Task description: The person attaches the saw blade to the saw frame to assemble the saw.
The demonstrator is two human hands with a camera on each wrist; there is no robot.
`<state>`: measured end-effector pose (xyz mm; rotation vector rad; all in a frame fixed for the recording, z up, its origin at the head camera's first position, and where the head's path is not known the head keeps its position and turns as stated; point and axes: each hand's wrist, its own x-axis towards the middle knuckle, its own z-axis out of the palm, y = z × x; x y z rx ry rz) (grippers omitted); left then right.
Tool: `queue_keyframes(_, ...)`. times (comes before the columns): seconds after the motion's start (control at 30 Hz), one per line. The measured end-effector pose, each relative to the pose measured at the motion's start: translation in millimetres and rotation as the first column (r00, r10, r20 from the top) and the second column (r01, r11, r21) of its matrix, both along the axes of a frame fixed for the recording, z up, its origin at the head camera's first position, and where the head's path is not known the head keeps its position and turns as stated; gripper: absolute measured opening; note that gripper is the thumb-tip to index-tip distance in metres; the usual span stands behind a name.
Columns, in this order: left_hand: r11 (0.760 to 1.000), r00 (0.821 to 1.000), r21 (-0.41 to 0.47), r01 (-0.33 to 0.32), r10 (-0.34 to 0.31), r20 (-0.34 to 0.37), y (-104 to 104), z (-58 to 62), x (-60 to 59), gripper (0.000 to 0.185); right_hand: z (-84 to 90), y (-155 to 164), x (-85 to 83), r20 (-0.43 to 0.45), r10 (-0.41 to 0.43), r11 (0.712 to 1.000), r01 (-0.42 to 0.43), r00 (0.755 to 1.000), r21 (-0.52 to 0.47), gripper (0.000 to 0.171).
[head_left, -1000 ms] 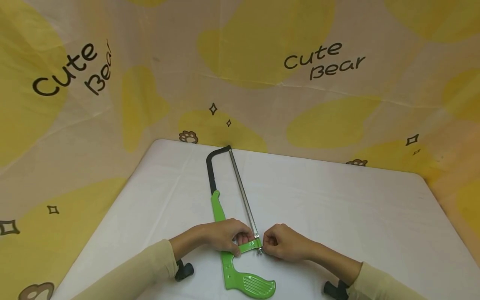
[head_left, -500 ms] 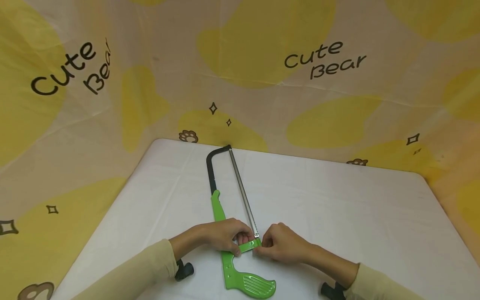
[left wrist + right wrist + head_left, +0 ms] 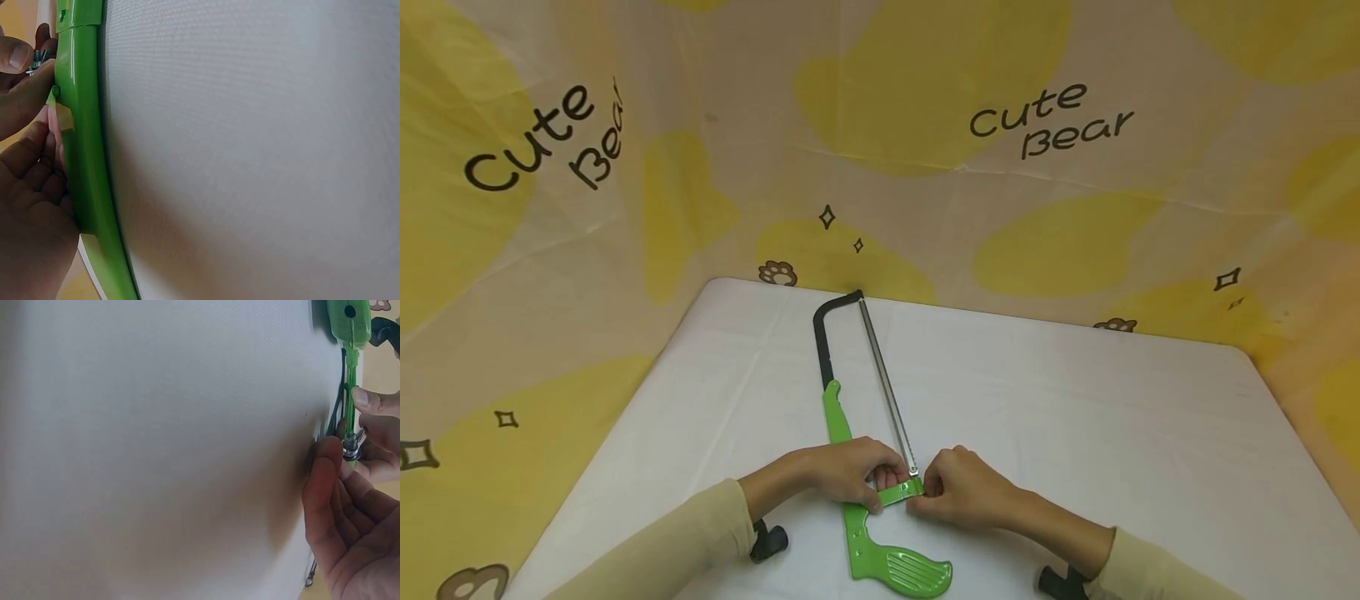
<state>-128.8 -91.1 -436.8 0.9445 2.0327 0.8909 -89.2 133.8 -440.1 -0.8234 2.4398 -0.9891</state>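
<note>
a: two hands meet at one spot. the left hand point(image 3: 850, 472) has its grip clenched around the green crossbar point(image 3: 898, 493) of the hacksaw point(image 3: 850, 417), thumb on the near edge and fingers curled over the far side.

b: and the right hand point(image 3: 962, 487)?

a: its grip pinches the small metal nut point(image 3: 350, 447) at the end of that crossbar, thumb and forefinger closed on it. the right wrist view shows the silvery nut sitting between the fingertips, hard against the green end.

b: where does the saw lie?

a: flat on the white table point(image 3: 1075, 417), near the front edge and a little left of middle. the blade point(image 3: 887, 387) runs from the crossbar away toward the far edge, and the black frame point(image 3: 823, 333) bends round to meet its far tip. the green handle point(image 3: 898, 567) lies nearest the person, just below both hands.

b: what does the left wrist view give?

a: mostly the green bar against the white cloth, with the left fingers pressed to its side.

b: anything further out?

a: beige sleeves point(image 3: 685, 542) cover both forearms, and black wrist mounts point(image 3: 767, 542) peek out under them. behind the table hangs a yellow and cream backdrop point(image 3: 880, 125) printed with "cute bear".
</note>
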Motion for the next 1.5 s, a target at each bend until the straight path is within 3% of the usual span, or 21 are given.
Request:
queue_keyframes(0.33,1.0,1.0,-0.005,0.0,0.0,0.003,0.8,-0.8,-0.8,0.034,0.6,5.6,-2.1,0.071,0.009,1.0,-0.009,0.997,0.002,0.023)
queue_keyframes(1.03,1.0,1.0,0.001,-0.004,0.004,0.02,0.6,-1.1,-0.6,0.035,0.6,18.8,-9.7,0.2,0.139,0.987,-0.118,0.97,-0.112,0.016)
queue_keyframes(1.5,1.0,0.999,0.008,-0.012,0.012,0.029,0.7,-1.5,-0.2,0.035,-5.2,23.4,-12.1,0.26,0.124,0.985,-0.086,0.958,-0.152,0.011)
